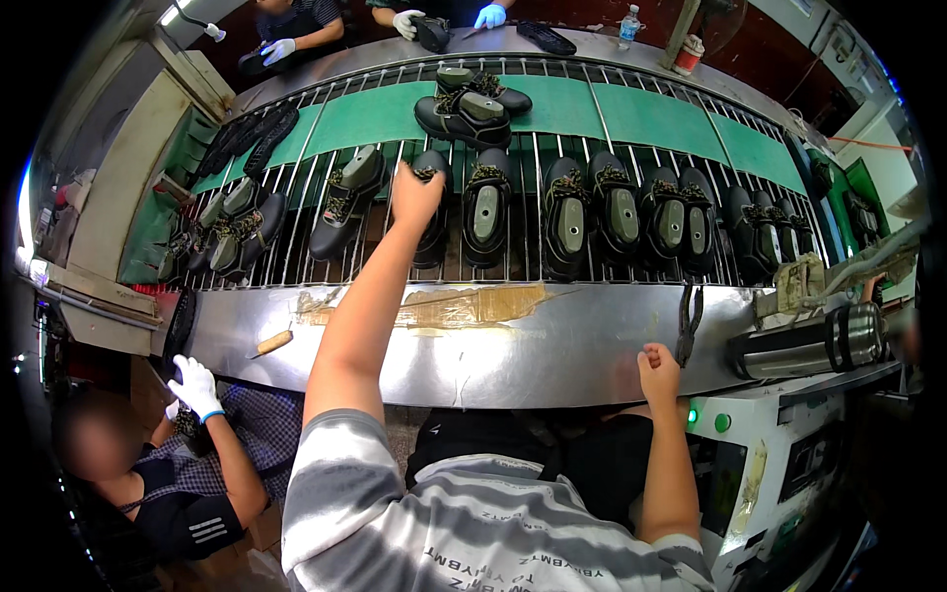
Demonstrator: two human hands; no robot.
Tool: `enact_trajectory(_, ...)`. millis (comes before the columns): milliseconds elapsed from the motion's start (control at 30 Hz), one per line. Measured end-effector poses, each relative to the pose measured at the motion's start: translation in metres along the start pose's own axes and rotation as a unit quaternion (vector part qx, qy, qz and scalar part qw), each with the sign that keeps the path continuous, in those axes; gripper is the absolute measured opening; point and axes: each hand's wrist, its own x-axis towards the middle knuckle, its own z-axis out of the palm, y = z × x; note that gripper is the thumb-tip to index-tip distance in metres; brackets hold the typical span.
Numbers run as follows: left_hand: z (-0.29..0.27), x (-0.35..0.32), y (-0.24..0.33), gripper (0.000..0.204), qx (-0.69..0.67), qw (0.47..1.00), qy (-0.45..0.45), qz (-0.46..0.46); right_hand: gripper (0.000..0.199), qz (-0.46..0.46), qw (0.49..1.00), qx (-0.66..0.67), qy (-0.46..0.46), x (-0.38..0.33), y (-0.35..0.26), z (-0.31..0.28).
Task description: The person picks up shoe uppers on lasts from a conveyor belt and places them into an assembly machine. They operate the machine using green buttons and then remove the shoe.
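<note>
A shoe [430,212] is being grasped on the rack [513,266], mid-row near its front edge — the left hand [414,195] is closed on it. The right hand [658,371] is fisted, empty, at the metal ledge [552,345]. Lifting clear of neighbouring shoes seems called for next.

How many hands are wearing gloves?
4: the lower-left white glove, the top-left white glove, the top-centre white glove, and the blue glove beside it. More may be hidden behind the workers.
</note>
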Motion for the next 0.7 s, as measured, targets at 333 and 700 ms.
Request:
enact_trajectory(333, 0.152, 0.158, 0.087, 0.135, -0.224, 0.881, 0.050, -0.414, 0.007, -0.096, 0.979, -0.124, 0.133, 0.022, 0.010, 0.033)
enact_trajectory(700, 0.180, 0.212, 0.018, 0.080, -0.499, 0.780, -0.030, -0.376, 0.010, -0.083, 0.983, -0.101, 0.132, 0.023, 0.002, 0.037)
